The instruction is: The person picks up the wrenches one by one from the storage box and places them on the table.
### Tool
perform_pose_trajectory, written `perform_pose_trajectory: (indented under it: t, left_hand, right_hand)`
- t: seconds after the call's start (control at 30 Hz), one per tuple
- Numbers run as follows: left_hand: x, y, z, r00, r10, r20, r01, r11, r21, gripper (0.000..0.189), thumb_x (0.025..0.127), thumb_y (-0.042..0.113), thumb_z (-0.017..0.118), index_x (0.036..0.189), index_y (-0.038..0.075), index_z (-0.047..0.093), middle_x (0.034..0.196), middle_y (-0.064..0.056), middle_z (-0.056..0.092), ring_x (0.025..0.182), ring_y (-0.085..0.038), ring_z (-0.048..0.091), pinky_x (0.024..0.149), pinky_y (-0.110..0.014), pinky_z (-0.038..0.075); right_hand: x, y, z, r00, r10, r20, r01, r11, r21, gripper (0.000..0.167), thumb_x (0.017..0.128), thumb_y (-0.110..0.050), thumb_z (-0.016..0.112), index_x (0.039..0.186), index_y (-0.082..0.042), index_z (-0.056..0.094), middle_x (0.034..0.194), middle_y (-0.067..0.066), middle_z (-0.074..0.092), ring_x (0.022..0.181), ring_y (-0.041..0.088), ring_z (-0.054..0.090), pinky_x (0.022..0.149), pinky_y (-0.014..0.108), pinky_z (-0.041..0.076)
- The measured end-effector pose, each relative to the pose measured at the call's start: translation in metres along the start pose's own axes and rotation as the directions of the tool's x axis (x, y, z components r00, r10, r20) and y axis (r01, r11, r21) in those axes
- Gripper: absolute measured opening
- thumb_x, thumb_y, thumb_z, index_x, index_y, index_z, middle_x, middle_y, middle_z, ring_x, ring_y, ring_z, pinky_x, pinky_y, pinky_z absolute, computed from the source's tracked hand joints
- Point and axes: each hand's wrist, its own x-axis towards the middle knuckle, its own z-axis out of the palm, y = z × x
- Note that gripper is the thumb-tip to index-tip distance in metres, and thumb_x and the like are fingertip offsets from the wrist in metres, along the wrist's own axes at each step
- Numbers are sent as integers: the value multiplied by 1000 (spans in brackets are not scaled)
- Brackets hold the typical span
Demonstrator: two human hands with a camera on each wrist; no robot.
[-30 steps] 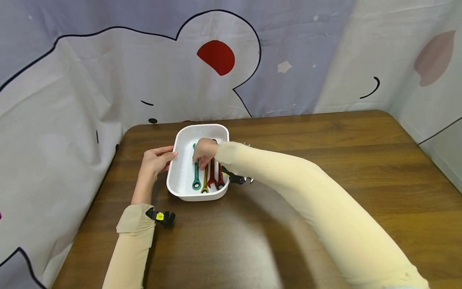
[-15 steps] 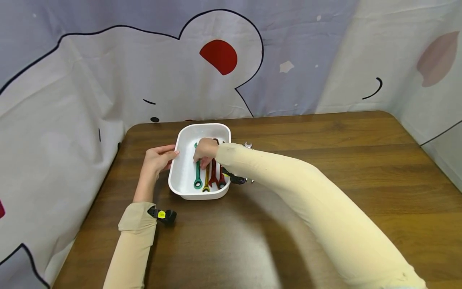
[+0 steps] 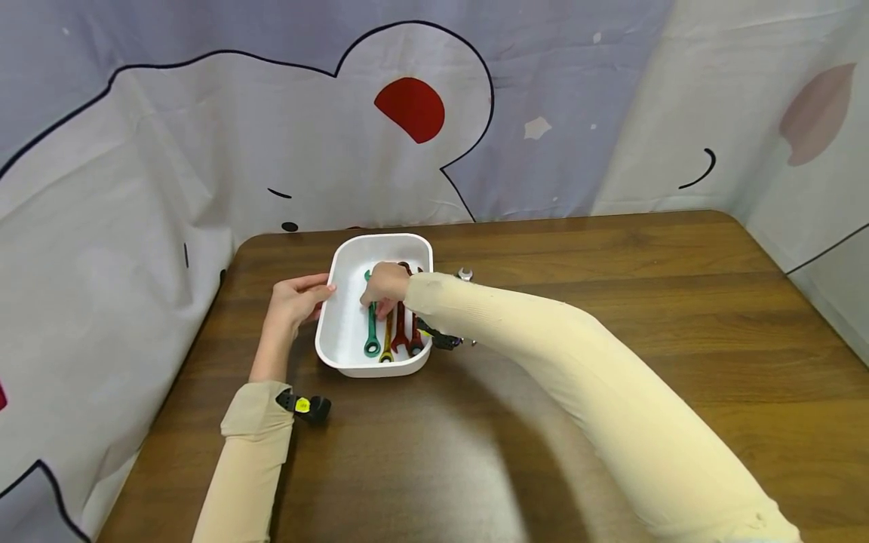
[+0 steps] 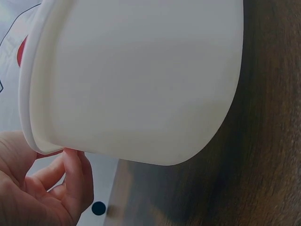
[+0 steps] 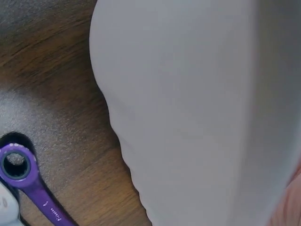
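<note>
A white plastic bin (image 3: 339, 332) stands on the table, its near edge facing me. My left hand (image 3: 296, 300) holds the bin's left rim between thumb and fingers; the left wrist view shows that hand (image 4: 51, 188) at the rim. My right hand (image 3: 385, 283) reaches down inside, its fingers around the green combination wrench (image 3: 371, 332); the fingertips are partly hidden. Beside it lie a yellow wrench (image 3: 387, 345), a red open-end wrench (image 3: 400, 332) and a darker red wrench (image 3: 416, 339). Only the edge of the right hand (image 5: 289, 207) shows in the right wrist view.
Right of the bin, partly behind the right sleeve, a silver wrench end (image 3: 465, 274) shows. A purple ratchet wrench (image 5: 23, 172) and a light-coloured tool end (image 5: 7, 207) lie on the wooden table (image 3: 611, 249). A printed curtain (image 3: 271, 136) hangs behind.
The right hand stays over the green wrench with only a slight shift. The left hand keeps its hold on the rim, and the whole view moves slightly.
</note>
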Motion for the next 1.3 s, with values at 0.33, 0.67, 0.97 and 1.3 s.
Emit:
perform_pose_trajectory:
  t: [0.33, 0.67, 0.97, 1.3]
  left_hand:
    - [-1, 0, -1, 1000, 14, 4, -14, 1000, 4, 46, 94, 26, 62, 137, 13, 54, 133, -12, 59, 93, -11, 56, 66, -14, 48]
    - [-1, 1, 0, 1000, 16, 4, -16, 1000, 4, 47, 94, 27, 62, 137, 13, 54, 134, -12, 58, 95, -12, 56, 66, -14, 49]
    - [0, -1, -1, 1000, 13, 3, -13, 1000, -2, 47, 94, 26, 63, 137, 13, 54, 134, -13, 58, 95, -11, 57, 66, -14, 49]
    - [1, -2, -3, 1000, 24, 2, -24, 1000, -2, 46, 93, 26, 63, 137, 13, 55, 133, -14, 59, 87, -8, 57, 65, -15, 49]
  right_hand:
    - [-4, 2, 0, 999, -34, -21, 34, 999, -2, 27, 86, -33, 69, 82, -7, 62, 65, -1, 71, 64, 8, 70, 56, 12, 48]
    - [-5, 3, 0, 998, -52, -22, 52, 999, -17, 27, 87, -33, 67, 77, -9, 62, 65, -1, 70, 69, 8, 71, 59, 10, 48]
    - [0, 5, 3, 1000, -24, 9, 23, 994, 105, 24, 87, -27, 68, 75, -6, 61, 55, 1, 66, 58, 9, 69, 55, 12, 49]
    - [3, 6, 5, 1000, -20, 4, 19, 985, 169, 22, 85, -18, 67, 68, -5, 63, 50, 1, 63, 42, 8, 62, 50, 13, 48]
